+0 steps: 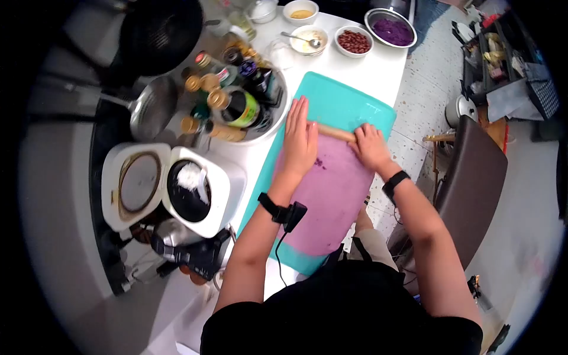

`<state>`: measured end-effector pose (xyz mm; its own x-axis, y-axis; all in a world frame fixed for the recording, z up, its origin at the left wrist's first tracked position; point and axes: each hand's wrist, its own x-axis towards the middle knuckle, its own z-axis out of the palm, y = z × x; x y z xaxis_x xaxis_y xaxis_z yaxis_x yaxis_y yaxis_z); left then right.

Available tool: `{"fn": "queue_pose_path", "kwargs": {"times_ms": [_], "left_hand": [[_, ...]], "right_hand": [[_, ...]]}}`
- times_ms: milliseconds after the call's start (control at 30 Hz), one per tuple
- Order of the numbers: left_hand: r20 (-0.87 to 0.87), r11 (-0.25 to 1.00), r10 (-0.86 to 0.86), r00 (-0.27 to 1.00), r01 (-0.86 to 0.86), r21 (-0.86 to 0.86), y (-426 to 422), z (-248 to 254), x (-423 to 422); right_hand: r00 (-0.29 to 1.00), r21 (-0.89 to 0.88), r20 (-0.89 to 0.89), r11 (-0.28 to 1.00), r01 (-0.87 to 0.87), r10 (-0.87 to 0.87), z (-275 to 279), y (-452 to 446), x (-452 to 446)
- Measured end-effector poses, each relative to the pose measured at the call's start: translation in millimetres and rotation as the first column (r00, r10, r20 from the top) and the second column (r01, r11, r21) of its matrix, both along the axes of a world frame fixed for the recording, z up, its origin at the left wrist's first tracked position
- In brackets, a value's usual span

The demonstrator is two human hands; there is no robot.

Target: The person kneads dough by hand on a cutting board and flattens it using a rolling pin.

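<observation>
A wide sheet of purple dough [325,201] lies rolled flat on a teal board [349,97], with a few darker purple specks near its far end. Across that far edge of the dough lies a wooden rolling pin [335,132]. My left hand [300,139] rests on the pin's left end, its fingers stretched out flat and pointing away from me. At the other end, my right hand [371,148] has its fingers bent over the pin. Both pin ends are hidden under my hands.
Left of the board stand a tub of sauce bottles [239,109] and an open rice cooker [201,195] with white rice inside. Bowls of red beans [354,42], purple mash [391,32] and a pale mixture with a spoon [309,40] line the table's far end. A brown chair [473,183] stands right.
</observation>
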<state>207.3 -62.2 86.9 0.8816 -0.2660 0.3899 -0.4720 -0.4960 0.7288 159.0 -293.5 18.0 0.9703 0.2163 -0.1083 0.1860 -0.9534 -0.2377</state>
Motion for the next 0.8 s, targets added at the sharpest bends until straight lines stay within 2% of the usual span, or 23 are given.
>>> {"fn": "queue_pose_path", "kwargs": {"times_ms": [33, 67, 133, 167, 233, 267, 333, 367, 433, 467, 500, 533, 567, 733, 800], "left_hand": [[0.002, 1.0, 0.02, 1.0, -0.02, 0.008, 14, 9, -15], [-0.006, 0.999, 0.048, 0.999, -0.048, 0.024, 30, 17, -29], [-0.022, 0.992, 0.114, 0.993, -0.112, 0.048, 56, 38, -56], [-0.012, 0.993, 0.113, 0.994, -0.112, 0.042, 68, 48, -68], [0.027, 0.986, 0.059, 0.998, -0.062, 0.152, 86, 58, -90], [0.026, 0.987, 0.061, 0.998, -0.064, 0.146, 88, 52, -98], [-0.02, 0.9, -0.111, 0.994, 0.109, 0.423, 89, 26, -113], [-0.021, 0.901, -0.114, 0.993, 0.112, 0.419, 89, 2, -120], [-0.017, 0.826, -0.106, 0.994, 0.097, 0.555, 85, -50, -125], [-0.016, 0.83, -0.11, 0.994, 0.101, 0.548, 83, -60, -125], [-0.024, 0.784, -0.098, 0.995, 0.092, 0.614, 82, -70, -125], [-0.034, 0.73, -0.085, 0.996, 0.085, 0.678, 81, -81, -124], [-0.039, 0.732, -0.088, 0.995, 0.091, 0.675, 80, -84, -120], [-0.01, 0.716, -0.172, 0.985, 0.132, 0.685, 91, -94, -124], [-0.059, 0.668, -0.154, 0.986, 0.148, 0.729, 101, -97, -134]], "right_hand": [[0.998, -0.072, -0.057, 0.997, -0.003, -0.001, 2, 0, 3], [0.998, -0.064, -0.056, 0.998, -0.021, 0.017, 8, 1, 5], [0.996, 0.002, 0.08, 1.0, 0.029, -0.029, 30, 6, -1], [0.998, 0.005, 0.067, 1.0, 0.018, -0.019, 41, 15, -17], [0.99, 0.187, -0.08, 0.974, 0.128, -0.114, 63, 38, -59], [0.997, 0.283, 0.033, 0.957, 0.057, -0.069, 66, 50, -90], [0.97, 0.245, -0.237, 0.963, 0.111, -0.051, 61, 75, -140], [0.97, 0.241, -0.239, 0.964, 0.114, -0.055, 52, 85, -162], [0.997, 0.082, 0.076, 0.997, -0.002, -0.005, 26, 102, -192], [0.999, -0.001, 0.02, 0.999, 0.04, -0.04, 18, 110, -195], [0.999, -0.008, 0.018, 0.999, 0.04, -0.04, 10, 113, -195], [0.996, -0.051, 0.071, 0.997, 0.063, -0.059, 1, 115, -191], [0.989, -0.09, 0.123, 0.992, 0.091, -0.079, -7, 117, -188], [0.996, -0.116, 0.013, 0.989, 0.092, -0.091, -21, 131, -208], [0.994, -0.097, -0.04, 0.991, 0.093, -0.097, -22, 140, -216]]}}
